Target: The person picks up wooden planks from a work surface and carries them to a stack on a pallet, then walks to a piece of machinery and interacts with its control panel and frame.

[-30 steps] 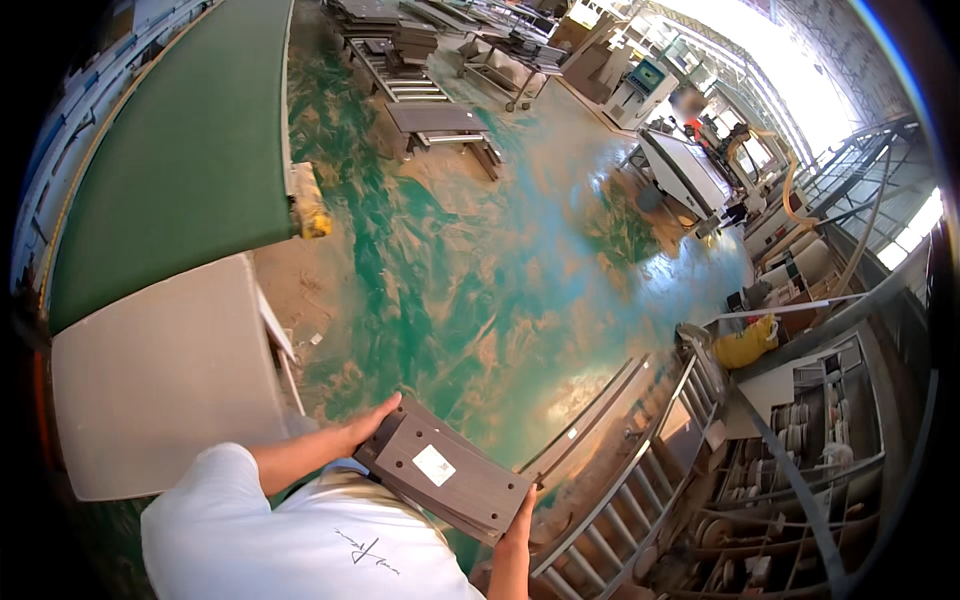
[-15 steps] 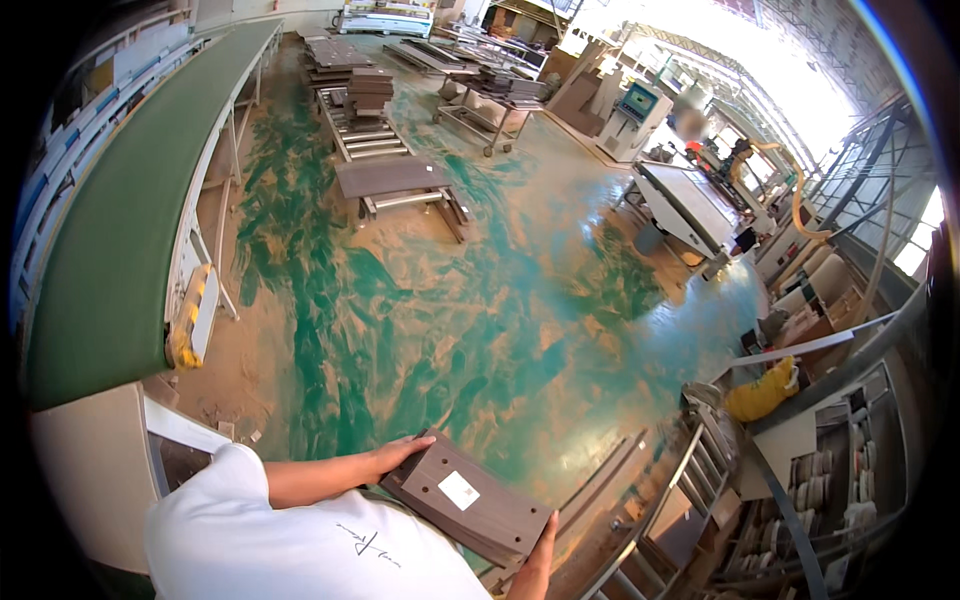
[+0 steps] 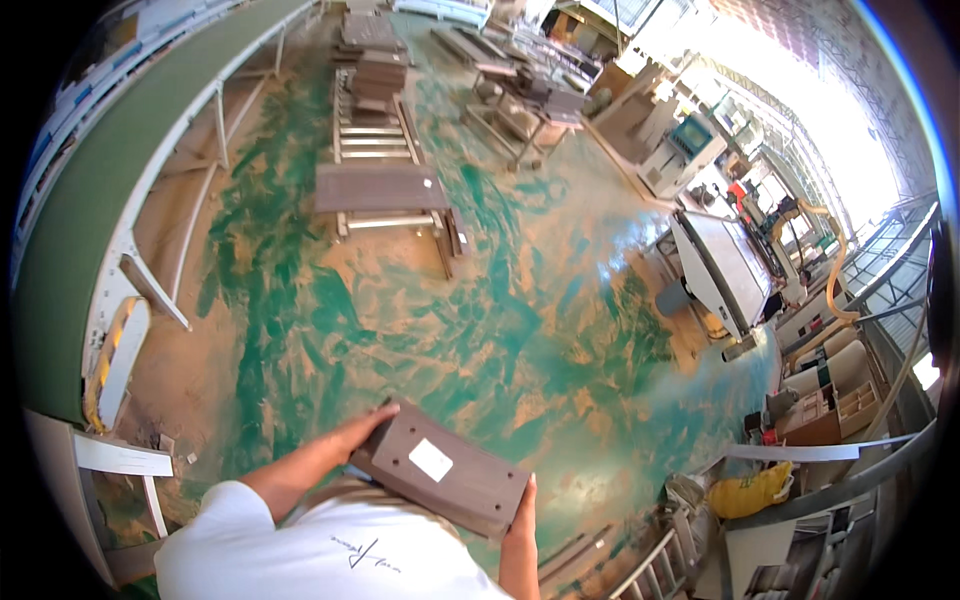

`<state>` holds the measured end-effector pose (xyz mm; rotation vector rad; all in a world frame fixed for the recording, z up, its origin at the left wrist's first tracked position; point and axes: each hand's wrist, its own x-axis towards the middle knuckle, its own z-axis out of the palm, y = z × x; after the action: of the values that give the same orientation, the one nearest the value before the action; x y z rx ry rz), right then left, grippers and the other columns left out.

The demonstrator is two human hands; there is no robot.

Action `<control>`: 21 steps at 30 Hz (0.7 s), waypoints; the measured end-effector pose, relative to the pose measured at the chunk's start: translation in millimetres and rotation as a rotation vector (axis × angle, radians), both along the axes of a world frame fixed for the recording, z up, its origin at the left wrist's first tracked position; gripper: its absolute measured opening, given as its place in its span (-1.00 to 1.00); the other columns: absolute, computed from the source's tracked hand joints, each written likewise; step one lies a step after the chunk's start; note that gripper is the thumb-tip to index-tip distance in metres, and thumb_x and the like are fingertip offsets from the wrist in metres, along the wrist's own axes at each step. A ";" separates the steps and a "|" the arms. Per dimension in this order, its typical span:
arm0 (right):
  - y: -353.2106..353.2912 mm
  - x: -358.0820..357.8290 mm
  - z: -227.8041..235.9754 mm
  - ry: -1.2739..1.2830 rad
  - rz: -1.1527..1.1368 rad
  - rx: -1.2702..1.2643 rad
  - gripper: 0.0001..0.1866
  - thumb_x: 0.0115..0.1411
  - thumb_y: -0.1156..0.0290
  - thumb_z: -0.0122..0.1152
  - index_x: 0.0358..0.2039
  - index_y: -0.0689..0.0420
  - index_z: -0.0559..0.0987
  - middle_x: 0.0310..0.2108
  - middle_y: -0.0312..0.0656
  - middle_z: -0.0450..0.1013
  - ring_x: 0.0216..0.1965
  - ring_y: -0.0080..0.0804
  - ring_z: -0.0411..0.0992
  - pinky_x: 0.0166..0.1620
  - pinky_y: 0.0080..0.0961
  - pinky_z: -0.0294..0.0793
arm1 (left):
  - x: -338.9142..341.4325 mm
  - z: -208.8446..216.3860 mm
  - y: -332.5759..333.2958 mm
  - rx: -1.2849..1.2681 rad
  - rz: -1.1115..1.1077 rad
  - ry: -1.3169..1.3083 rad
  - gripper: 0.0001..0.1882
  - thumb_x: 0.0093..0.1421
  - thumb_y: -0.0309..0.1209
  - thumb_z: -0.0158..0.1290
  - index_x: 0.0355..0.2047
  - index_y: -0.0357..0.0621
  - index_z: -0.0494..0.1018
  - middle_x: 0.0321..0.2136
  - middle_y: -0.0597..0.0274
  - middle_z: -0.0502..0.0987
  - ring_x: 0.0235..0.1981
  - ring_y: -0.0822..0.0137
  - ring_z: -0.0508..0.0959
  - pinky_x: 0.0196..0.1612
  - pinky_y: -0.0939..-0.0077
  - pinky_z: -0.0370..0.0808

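Note:
In front of my body I carry a stack of brown rectangular panels [image 3: 465, 487], level with my waist and slightly tilted down to the right. Small dark holes mark the top panel's corners, and a white label [image 3: 430, 460] sticks to its face. My left hand [image 3: 368, 428] grips the stack's left end, fingers partly hidden beneath. At the opposite end, my right hand [image 3: 523, 515] is pressed along the short edge, its thumb side showing. How many panels are in the stack I cannot tell.
A green conveyor belt [image 3: 130, 140] runs along the left. Ahead, a roller stand [image 3: 380, 145] carries a wide brown board [image 3: 375, 188] and stacked panels [image 3: 380, 78]. A loaded cart [image 3: 510, 135] and a flat-bed machine [image 3: 720, 268] stand farther right. A yellow sack [image 3: 748, 490] lies at lower right.
The view has turned and shifted: the conveyor sits farther left, and the roller stand looks closer. Both hands keep hold of the stack of panels.

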<state>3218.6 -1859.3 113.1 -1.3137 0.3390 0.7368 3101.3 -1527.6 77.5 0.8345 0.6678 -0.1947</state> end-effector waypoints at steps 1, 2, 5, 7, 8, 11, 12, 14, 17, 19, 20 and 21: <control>-0.1 33.4 4.1 -0.005 -0.035 -0.044 -0.11 0.24 -0.41 -0.01 0.30 0.07 0.36 0.23 -0.15 0.38 0.21 -0.16 0.37 0.23 -0.20 0.38 | 38.1 -1.3 2.5 -0.038 0.000 0.002 -0.25 0.21 0.23 0.11 0.09 -0.21 0.45 -0.14 0.14 0.59 -0.19 0.32 0.64 -0.18 0.38 0.63; 0.9 63.9 3.9 -0.013 -0.070 -0.088 -0.13 0.25 -0.40 0.00 0.29 0.08 0.37 0.21 -0.14 0.40 0.19 -0.15 0.39 0.22 -0.19 0.39 | 75.5 -7.4 10.1 -0.120 -0.074 -0.081 -0.19 0.18 0.26 0.12 0.13 -0.22 0.42 -0.10 0.10 0.58 -0.18 0.29 0.63 -0.15 0.41 0.61; 23.0 174.2 -3.6 -0.058 -0.094 0.000 -0.16 0.27 -0.38 0.00 0.26 0.10 0.39 0.20 -0.11 0.40 0.17 -0.15 0.41 0.18 -0.18 0.44 | 194.2 7.8 26.8 0.104 -0.068 -0.031 -0.18 0.18 0.26 0.12 0.15 -0.22 0.39 -0.05 0.09 0.56 -0.13 0.30 0.61 -0.08 0.43 0.58; 31.3 247.6 -9.0 -0.006 -0.081 0.098 -0.17 0.28 -0.37 0.00 0.24 0.10 0.40 0.20 -0.11 0.39 0.17 -0.16 0.41 0.16 -0.19 0.46 | 266.3 9.3 40.6 0.125 -0.094 0.003 -0.21 0.22 0.24 0.09 0.17 -0.21 0.38 -0.02 0.12 0.54 -0.08 0.35 0.58 -0.02 0.46 0.54; 34.0 282.1 -16.4 -0.004 -0.068 0.165 -0.18 0.27 -0.36 0.02 0.23 0.11 0.41 0.18 -0.11 0.40 0.15 -0.18 0.42 0.14 -0.20 0.48 | 301.1 11.2 47.3 0.102 -0.119 -0.016 -0.21 0.22 0.23 0.08 0.17 -0.21 0.38 -0.02 0.13 0.54 -0.08 0.36 0.58 -0.03 0.46 0.54; 62.6 401.0 -24.8 -0.031 -0.129 0.152 -0.19 0.27 -0.36 0.03 0.22 0.11 0.42 0.16 -0.12 0.42 0.12 -0.21 0.44 0.14 -0.21 0.48 | 424.8 18.1 72.7 0.089 -0.109 -0.016 -0.25 0.25 0.22 0.07 0.14 -0.20 0.40 -0.04 0.13 0.55 -0.11 0.36 0.59 -0.05 0.45 0.56; 73.9 446.8 -24.7 -0.047 -0.140 0.103 -0.18 0.28 -0.35 0.03 0.22 0.12 0.42 0.17 -0.12 0.41 0.13 -0.22 0.44 0.14 -0.22 0.48 | 465.7 20.5 79.0 0.090 -0.087 -0.001 -0.27 0.26 0.21 0.06 0.13 -0.20 0.41 -0.05 0.13 0.56 -0.12 0.36 0.60 -0.06 0.44 0.57; 100.6 524.6 -16.2 -0.053 -0.140 -0.003 -0.18 0.28 -0.35 0.04 0.23 0.13 0.42 0.19 -0.12 0.41 0.13 -0.23 0.44 0.14 -0.23 0.48 | 530.9 17.4 89.3 0.025 -0.036 0.006 -0.29 0.27 0.20 0.05 0.11 -0.20 0.43 -0.05 0.13 0.56 -0.12 0.36 0.61 -0.07 0.43 0.58; 148.9 650.5 5.9 -0.005 0.044 0.019 -0.15 0.27 -0.35 0.04 0.26 0.13 0.39 0.23 -0.12 0.38 0.20 -0.23 0.39 0.20 -0.24 0.42 | 615.3 18.5 126.3 -0.022 0.083 -0.004 -0.31 0.27 0.18 0.06 0.10 -0.18 0.44 -0.04 0.14 0.56 -0.10 0.34 0.61 -0.07 0.39 0.60; 188.0 730.3 13.3 -0.025 0.130 0.060 -0.13 0.27 -0.36 0.05 0.28 0.14 0.38 0.26 -0.11 0.36 0.23 -0.21 0.36 0.22 -0.24 0.39 | 671.8 22.3 146.0 0.067 0.218 0.010 -0.33 0.28 0.17 0.06 0.10 -0.17 0.44 -0.05 0.16 0.57 -0.13 0.33 0.62 -0.12 0.35 0.62; 207.1 768.2 10.4 -0.044 0.144 0.045 -0.14 0.27 -0.36 0.04 0.28 0.14 0.38 0.26 -0.10 0.36 0.23 -0.21 0.36 0.22 -0.24 0.40 | 699.2 24.3 164.0 0.025 0.257 0.024 -0.37 0.29 0.13 0.06 0.08 -0.17 0.46 -0.08 0.17 0.59 -0.19 0.33 0.64 -0.18 0.39 0.63; 225.7 804.1 7.4 -0.061 0.157 0.023 -0.14 0.27 -0.36 0.03 0.28 0.14 0.38 0.26 -0.10 0.36 0.23 -0.20 0.37 0.21 -0.24 0.40 | 728.2 26.9 181.5 -0.012 0.259 -0.003 -0.38 0.29 0.13 0.07 0.07 -0.17 0.47 -0.10 0.17 0.59 -0.18 0.34 0.63 -0.17 0.41 0.63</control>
<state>4022.6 -1633.6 120.5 -1.3485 0.1789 0.8279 3829.5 -1346.1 104.4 0.7282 0.7640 0.0366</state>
